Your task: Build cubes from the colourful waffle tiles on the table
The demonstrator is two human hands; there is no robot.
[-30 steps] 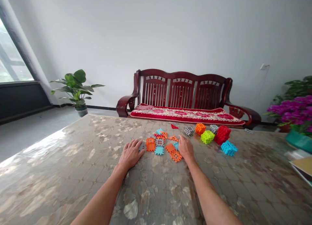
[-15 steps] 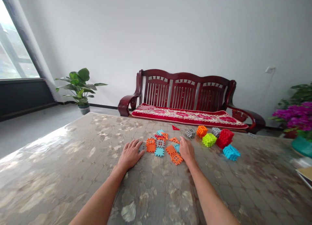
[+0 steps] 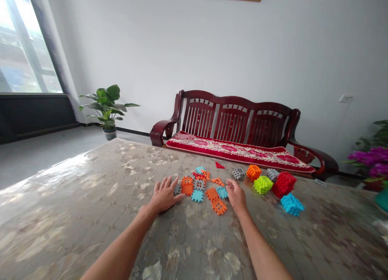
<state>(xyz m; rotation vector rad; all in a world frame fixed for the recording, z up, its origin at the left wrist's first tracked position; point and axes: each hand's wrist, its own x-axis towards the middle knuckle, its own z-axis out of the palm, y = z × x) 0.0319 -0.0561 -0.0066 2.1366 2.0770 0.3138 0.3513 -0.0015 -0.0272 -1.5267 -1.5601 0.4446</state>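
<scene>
My left hand [image 3: 163, 197] lies flat on the table with its fingers spread, next to a grey interlocking tile [image 3: 178, 189]. Just right of it are an orange tile [image 3: 187, 189], a grey window tile [image 3: 199, 185] and a light-blue tile [image 3: 197, 196]. My right hand [image 3: 236, 195] rests with curled fingers beside a blue tile [image 3: 222, 192]; whether anything is inside those fingers is hidden. Close by lie a plain orange tile [image 3: 212, 194], an orange window tile [image 3: 219, 206] and an orange triangular piece [image 3: 217, 181].
Right of my right hand sit built knobbly blocks: grey [image 3: 239, 174], orange [image 3: 254, 172], lime [image 3: 263, 185], red [image 3: 284, 184] and blue [image 3: 292, 204]. A red triangular piece [image 3: 220, 165] lies farther back. Behind the table [image 3: 100, 215] stands a wooden bench [image 3: 233, 122].
The view has tilted up slightly and shifted left. My left fingers are spread wider, and more of the blue tile beside my right hand shows.
</scene>
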